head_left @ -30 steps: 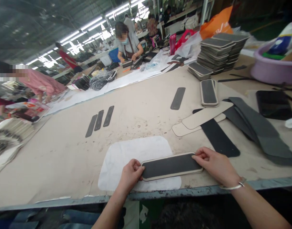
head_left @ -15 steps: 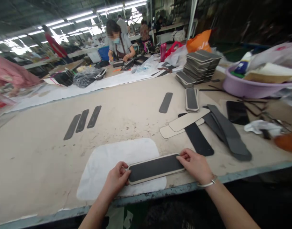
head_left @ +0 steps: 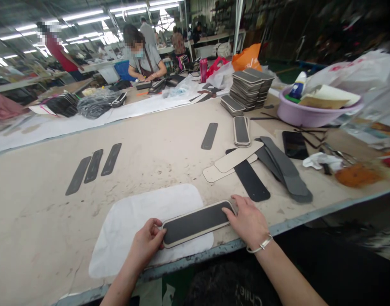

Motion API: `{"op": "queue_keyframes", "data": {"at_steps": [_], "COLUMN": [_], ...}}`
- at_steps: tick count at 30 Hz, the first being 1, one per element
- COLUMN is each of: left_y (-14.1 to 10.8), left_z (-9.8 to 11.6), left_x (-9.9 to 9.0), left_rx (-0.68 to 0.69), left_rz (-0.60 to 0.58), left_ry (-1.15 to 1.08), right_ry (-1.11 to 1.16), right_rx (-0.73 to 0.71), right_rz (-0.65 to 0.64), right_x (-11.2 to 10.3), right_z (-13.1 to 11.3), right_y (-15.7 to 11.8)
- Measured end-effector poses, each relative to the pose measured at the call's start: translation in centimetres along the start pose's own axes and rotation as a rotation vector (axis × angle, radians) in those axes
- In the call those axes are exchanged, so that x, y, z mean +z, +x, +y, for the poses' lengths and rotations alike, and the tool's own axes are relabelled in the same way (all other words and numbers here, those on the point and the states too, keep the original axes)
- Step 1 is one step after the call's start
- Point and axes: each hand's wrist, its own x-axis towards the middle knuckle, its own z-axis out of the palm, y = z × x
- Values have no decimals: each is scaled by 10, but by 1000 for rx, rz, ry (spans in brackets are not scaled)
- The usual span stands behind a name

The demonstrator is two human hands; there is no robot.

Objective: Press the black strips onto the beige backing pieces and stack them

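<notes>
A long dark grey panel with a beige border and rounded ends (head_left: 196, 223) lies partly over a white sheet (head_left: 124, 221) near the table's front edge. My left hand (head_left: 148, 240) pinches its left end, thumb on top and fingers curled at the rim. At the right end, my right hand (head_left: 247, 221) has its thumb on the dark face and its fingers round the far corner. Just beyond that hand lie a black strip (head_left: 252, 180) and two beige strips (head_left: 237, 157), overlapping. Grey curved strips (head_left: 286, 170) are piled to their right.
Several small grey strips (head_left: 94, 165) lie at left, another (head_left: 209, 136) farther back. Bordered panels (head_left: 242, 131) are stacked behind the beige strips, with a taller stack (head_left: 247, 91) beyond. A purple basin (head_left: 316, 112) and a phone (head_left: 294, 144) are at right. A co-worker (head_left: 145, 59) sits across the table.
My right hand's fingers have shifted and spread round the panel's far right corner, its thumb farther in on the face. The left hand keeps its hold. The whole view has swung slightly right.
</notes>
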Motion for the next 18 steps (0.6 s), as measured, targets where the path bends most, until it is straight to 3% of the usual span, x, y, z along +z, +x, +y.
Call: {"op": "queue_keyframes", "data": {"at_steps": [3,5,7,10,12,15,18], "left_y": [0,0,-1,0,0,-1,-4], "left_z": [-3,-3,-3,-2,0,1,3], "left_x": [0,1,1,1,1,1,2], "left_rx": [20,33,37,25,17,25,38], "left_rz": [9,15,13,5,6,24,46], "left_ry": [9,16,16,5,1,3,20], "right_ry": [-56,12,115,221,254,224,148], "right_rx": [17,-75,-267,-647,-816,-855,-769], "right_rz": [67,105,72,-117,-229,-307,-247], "right_x": [-7,-10,-11,-2,10,27,34], "right_z": [6,-3,-23,-68,-93,-99,-69], "right_y": [3,-2,-12,-32,-42,-48,-41]}}
